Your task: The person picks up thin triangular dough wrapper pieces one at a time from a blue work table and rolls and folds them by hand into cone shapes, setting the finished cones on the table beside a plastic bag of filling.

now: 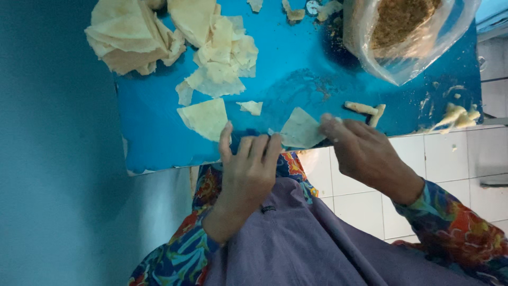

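A small triangular wrapper sheet (300, 128) lies flat at the near edge of the blue counter (159, 137), between both hands. The left hand (248, 164) rests beside it, fingers loosely curled and holding nothing, while the right hand (365, 151) pinches its right corner. More cut sheets (211, 53) lie toward the far left corner and a bag of filling (405, 32) toward the far right, with white tiled floor (455, 159) below.

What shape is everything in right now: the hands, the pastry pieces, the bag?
Left hand: fingers flat on the blue table edge, holding nothing.
Right hand: fingertips pinching the wrapper piece.
Wrapper piece: flat, unrolled.
Wrapper stack: folded, piled loosely.
Cut wrappers: scattered flat.
Rolled pieces: rolled up, lying side by side.
Plastic bag: open, holding brown crumbly filling.
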